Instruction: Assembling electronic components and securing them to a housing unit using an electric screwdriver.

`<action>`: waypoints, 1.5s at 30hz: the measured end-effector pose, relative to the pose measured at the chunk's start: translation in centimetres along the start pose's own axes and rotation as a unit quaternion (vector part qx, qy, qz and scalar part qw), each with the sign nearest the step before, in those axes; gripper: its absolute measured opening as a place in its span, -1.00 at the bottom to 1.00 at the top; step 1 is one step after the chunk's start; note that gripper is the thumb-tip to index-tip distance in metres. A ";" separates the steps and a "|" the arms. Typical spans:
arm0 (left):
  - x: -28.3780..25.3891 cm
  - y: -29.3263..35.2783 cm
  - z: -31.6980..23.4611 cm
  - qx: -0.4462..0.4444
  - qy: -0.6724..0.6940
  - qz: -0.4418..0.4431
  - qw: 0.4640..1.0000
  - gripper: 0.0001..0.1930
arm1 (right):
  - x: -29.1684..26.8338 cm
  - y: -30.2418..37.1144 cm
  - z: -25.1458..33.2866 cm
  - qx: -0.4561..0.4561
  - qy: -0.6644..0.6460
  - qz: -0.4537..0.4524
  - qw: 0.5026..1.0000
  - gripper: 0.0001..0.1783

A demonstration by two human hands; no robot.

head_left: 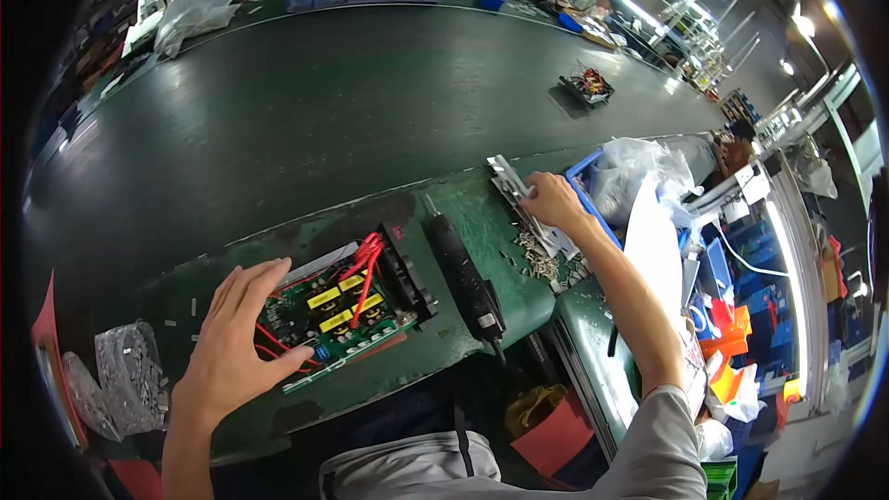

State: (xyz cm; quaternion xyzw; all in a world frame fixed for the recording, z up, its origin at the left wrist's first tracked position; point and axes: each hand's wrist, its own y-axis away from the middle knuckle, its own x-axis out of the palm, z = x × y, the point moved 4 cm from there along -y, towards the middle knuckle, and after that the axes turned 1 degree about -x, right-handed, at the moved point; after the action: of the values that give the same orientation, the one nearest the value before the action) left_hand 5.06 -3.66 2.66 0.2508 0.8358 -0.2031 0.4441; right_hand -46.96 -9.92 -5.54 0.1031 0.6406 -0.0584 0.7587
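A green circuit board assembly (306, 301) with yellow-labelled parts, red wires and a black end panel (407, 273) lies on the bench at the centre left. My left hand (227, 343) is at its left end, thumb and fingers spread around that end; whether they touch it I cannot tell. To the right, my right hand (556, 202) has its fingers closed at a silver metal strip (507, 181), and the fingertips are partly hidden. Just below that hand is a pile of small screws (537, 259). Between my hands lies a black electric screwdriver (463, 278).
Beyond the bench runs a wide dark conveyor belt (324, 102), carrying another wired assembly (589, 86) at the far right. A plastic bag of small parts (130, 375) lies at left. A blue bin (585, 171) with clear plastic stands beside my right forearm.
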 end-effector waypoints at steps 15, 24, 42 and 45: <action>4.7 2.4 -1.1 0.069 0.159 -0.136 0.976 -0.51 | -0.2 -0.2 -0.5 -0.116 -0.008 -0.079 0.990 -0.48; 6.6 -0.3 -6.1 0.142 0.211 -0.237 0.938 -0.31 | -6.9 8.6 8.1 0.002 -0.410 -0.156 0.899 -0.60; 2.9 3.2 -2.5 -0.027 0.201 -0.096 0.975 -0.46 | -6.1 18.8 25.6 -0.503 -0.068 -0.129 0.852 -0.18; 2.2 3.5 -2.9 -0.001 0.105 -0.127 0.986 -0.40 | -4.8 18.5 25.7 -0.504 -0.077 -0.119 0.852 -0.30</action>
State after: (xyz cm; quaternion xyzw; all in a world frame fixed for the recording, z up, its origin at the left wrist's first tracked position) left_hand 4.25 1.32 1.92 0.1616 0.9031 -0.2295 0.3250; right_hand -19.00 1.95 4.74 -0.3753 0.5290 0.1746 0.7408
